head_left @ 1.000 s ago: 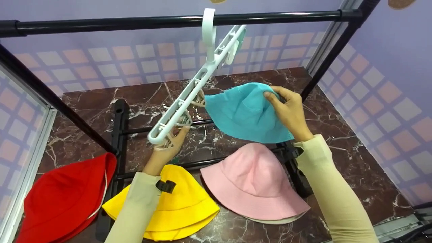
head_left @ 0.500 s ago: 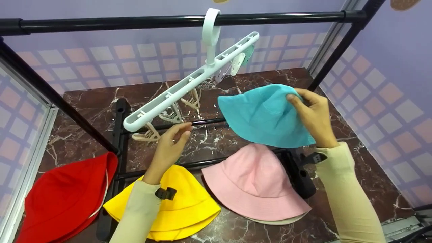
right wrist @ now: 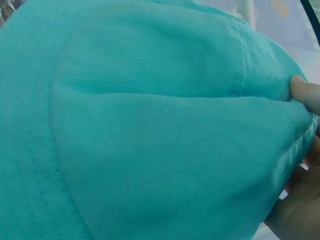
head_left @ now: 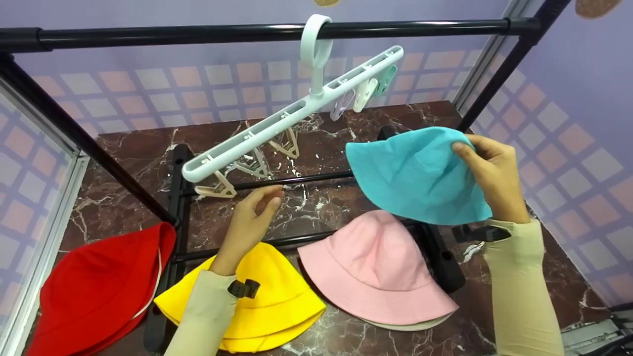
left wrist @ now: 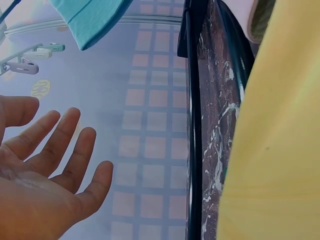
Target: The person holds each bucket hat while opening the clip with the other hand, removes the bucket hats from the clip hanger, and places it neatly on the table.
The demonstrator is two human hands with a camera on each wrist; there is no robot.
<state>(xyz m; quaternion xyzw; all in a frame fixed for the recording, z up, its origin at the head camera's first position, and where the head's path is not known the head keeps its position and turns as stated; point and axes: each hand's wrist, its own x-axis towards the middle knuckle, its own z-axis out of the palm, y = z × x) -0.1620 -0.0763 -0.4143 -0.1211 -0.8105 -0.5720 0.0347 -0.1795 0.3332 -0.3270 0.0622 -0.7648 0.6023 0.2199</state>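
Observation:
A turquoise bucket hat point(head_left: 415, 173) is pinched at its crown by my right hand point(head_left: 494, 170), held up on the right side of the head view. In the right wrist view the hat's cloth point(right wrist: 165, 135) fills most of the picture, the thumb point(right wrist: 305, 94) pressing on the crown. My left hand point(head_left: 252, 222) holds nothing; its fingers are spread and relaxed in the left wrist view. Just above it hangs a pale clip hanger point(head_left: 252, 136), hooked on a black rail. Beige clips point(head_left: 217, 187) dangle from its near half, and lilac, white and green clips point(head_left: 366, 95) from its far half.
A red hat point(head_left: 104, 287), a yellow hat point(head_left: 272, 291) and a pink hat point(head_left: 376, 262) lie in front, the left forearm crossing over the yellow one. The black rail point(head_left: 173, 37) spans the top, with rack posts at both sides and low crossbars point(head_left: 306, 179) behind the hats.
My right hand has carried the turquoise hat rightward, away from the hanger. My left hand has come off the hanger's clips and sits below them. The hanger has turned on its hook.

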